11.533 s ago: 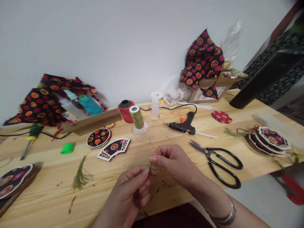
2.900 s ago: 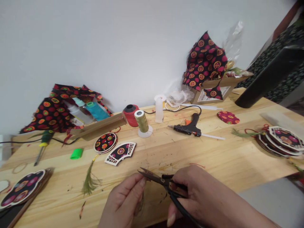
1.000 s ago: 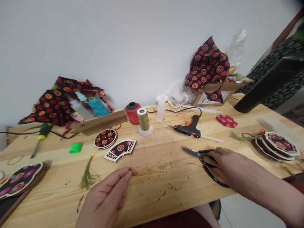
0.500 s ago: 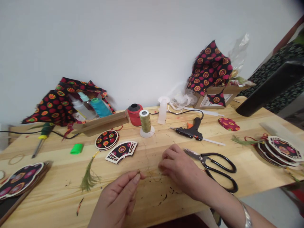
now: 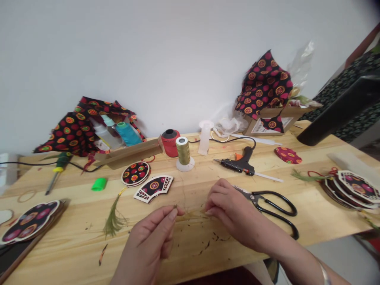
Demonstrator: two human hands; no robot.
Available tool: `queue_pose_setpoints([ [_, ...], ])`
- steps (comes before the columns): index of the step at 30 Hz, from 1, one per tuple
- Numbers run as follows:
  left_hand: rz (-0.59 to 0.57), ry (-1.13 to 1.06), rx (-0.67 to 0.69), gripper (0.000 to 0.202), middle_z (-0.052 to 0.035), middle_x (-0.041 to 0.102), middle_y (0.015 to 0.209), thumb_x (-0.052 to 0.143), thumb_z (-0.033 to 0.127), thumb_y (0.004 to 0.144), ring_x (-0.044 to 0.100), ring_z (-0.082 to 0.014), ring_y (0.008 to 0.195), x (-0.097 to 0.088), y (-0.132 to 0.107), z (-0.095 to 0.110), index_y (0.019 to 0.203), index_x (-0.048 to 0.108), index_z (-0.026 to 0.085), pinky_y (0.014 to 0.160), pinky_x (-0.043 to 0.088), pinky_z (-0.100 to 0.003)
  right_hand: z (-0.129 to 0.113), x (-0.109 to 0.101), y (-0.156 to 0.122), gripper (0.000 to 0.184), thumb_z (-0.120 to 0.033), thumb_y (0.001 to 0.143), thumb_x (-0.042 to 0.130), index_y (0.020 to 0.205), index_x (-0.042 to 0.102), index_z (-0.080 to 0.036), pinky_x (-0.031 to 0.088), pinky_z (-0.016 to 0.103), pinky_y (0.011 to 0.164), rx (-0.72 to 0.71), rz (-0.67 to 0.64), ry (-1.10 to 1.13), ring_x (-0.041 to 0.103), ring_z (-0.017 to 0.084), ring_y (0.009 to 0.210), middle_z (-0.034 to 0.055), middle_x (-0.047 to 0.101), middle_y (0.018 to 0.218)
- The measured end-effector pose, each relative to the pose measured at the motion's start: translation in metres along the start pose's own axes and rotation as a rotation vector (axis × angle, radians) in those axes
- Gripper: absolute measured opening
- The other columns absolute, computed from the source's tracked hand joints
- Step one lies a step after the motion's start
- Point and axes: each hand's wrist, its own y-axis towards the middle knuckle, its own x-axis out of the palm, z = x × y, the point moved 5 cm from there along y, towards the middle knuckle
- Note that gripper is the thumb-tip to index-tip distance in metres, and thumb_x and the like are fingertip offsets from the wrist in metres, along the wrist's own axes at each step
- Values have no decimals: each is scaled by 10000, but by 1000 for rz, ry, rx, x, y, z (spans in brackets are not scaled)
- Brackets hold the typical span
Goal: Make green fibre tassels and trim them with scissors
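My left hand [image 5: 154, 237] pinches olive-gold thread between thumb and forefinger, low over the table's front. To its right, my right hand [image 5: 227, 211] has its fingers bent and pressed together at thin strands of the same thread [image 5: 192, 215]; the exact grip is partly hidden. Beyond them stands a cone spool of olive thread [image 5: 183, 152]. Black-handled scissors [image 5: 274, 198] lie just right of my right hand, blades partly behind it. A fan-shaped ornament [image 5: 153, 187] and a round ornament [image 5: 135, 174] with a green tassel [image 5: 114, 217] lie left of the spool.
A black glue gun [image 5: 240, 162] lies behind the scissors, its cord running back. Stacked ornaments [image 5: 353, 188] sit at right, a cloud-shaped one [image 5: 31, 223] at left. Behind are a red spool [image 5: 170, 143], a cardboard tray [image 5: 130, 154] and a screwdriver [image 5: 57, 170]. A person stands at far right.
My right hand has shifted slightly right and up, away from the left, with the thread strands between them. The whole view has shifted slightly. My left hand keeps its pinch.
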Motion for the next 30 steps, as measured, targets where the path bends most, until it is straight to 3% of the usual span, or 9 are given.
queue_pose_setpoints([
  [4,-5,51,14,269,87,334,486,723,382,673,234,-55,425,8,0,3,811,705,152,385,185,-178,-10,-4,-3,134,-73,856,517,770,576,-157,404,282,760,-43,-1,35,451,165,864,25,589,791],
  [12,-131,177,-57,268,83,314,491,673,415,726,213,-67,438,32,-3,-5,743,703,150,372,166,-183,-26,-10,5,157,-93,876,487,769,586,-150,400,307,779,-151,10,-41,441,165,794,37,589,775],
  [19,-137,176,-66,283,83,317,485,678,405,723,199,-63,431,32,-5,-7,804,723,138,372,153,-187,-18,-9,5,155,-56,844,499,751,588,-142,390,291,757,-130,48,-70,431,172,829,35,590,789],
  [30,-106,226,-34,279,78,340,470,679,419,704,219,-63,418,36,-7,-5,707,692,141,373,156,-191,-16,-8,5,185,-71,855,494,721,597,-145,400,307,745,-98,73,-39,443,183,812,46,595,754],
])
